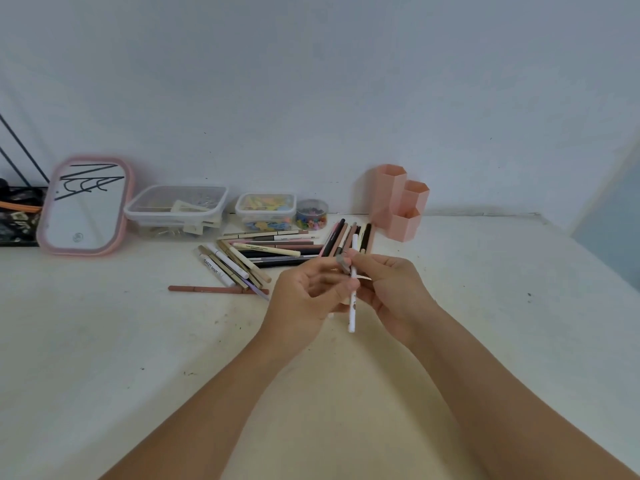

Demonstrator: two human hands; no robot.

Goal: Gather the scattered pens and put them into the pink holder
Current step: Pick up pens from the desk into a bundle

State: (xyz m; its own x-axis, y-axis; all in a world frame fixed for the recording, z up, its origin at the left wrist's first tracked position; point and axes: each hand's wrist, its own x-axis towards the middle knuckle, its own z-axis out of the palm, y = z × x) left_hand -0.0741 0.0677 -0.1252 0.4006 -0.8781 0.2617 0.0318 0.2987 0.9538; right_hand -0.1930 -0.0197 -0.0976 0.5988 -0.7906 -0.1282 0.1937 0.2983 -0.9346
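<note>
Both hands meet above the table (104, 341), the left hand (304, 296) closed round a bunch of pens (343, 237) and the right hand (391, 292) pinching a white pen (353, 306), loose pens (249, 258) just beyond, the holder (398, 202) farther back right.

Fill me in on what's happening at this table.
A person is tidying pens. Both hands, the left hand and right hand, hold a small bunch of pens above the white table, a slim white pen hanging lowest. A loose pile of brown, black and cream pens lies behind them. The pink hexagonal plastic holder stands by the wall with no pens showing in it.
</note>
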